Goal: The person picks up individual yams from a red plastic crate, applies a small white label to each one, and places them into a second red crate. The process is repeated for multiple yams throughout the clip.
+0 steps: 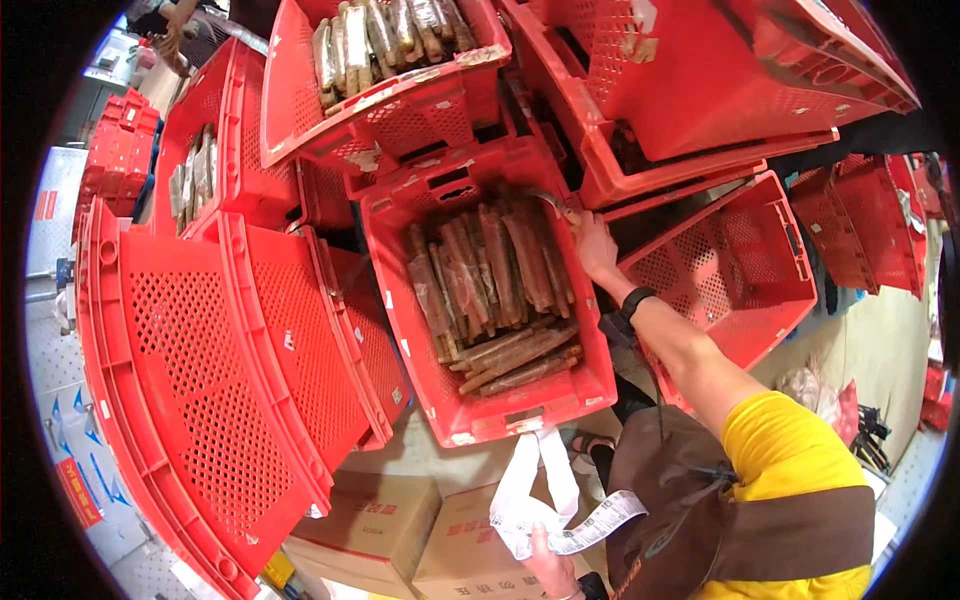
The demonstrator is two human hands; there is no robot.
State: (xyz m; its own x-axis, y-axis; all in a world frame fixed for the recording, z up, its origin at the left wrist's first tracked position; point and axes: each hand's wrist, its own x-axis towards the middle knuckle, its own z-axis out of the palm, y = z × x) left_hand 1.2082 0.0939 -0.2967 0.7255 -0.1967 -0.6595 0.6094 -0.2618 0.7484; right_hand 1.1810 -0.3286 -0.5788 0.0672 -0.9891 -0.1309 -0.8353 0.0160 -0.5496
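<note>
Below the front of a red plastic crate (pixel 480 432), my left hand (pixel 548 568) is closed on a long strip of white printed labels (pixel 600 520). The strip loops up to the crate's front rim and curls away to the right. The crate holds many long brown stick-shaped roots (pixel 490 265), several in clear film; most lie lengthwise, a few crosswise at the near end. At the crate's far right rim, my right hand (pixel 594 245) is closed around the handle of a thin curved metal tool (pixel 548 198), its tip over the roots. The exact kind of tool is unclear.
Filled red crates (pixel 385 120) stand behind, and stacked crates (pixel 205 380) rise on the left. An open crate (pixel 720 260) sits to the right, below a tilted one (pixel 720 80). Cardboard boxes (pixel 370 525) are on the floor. Another person's hand (pixel 175 40) shows far left.
</note>
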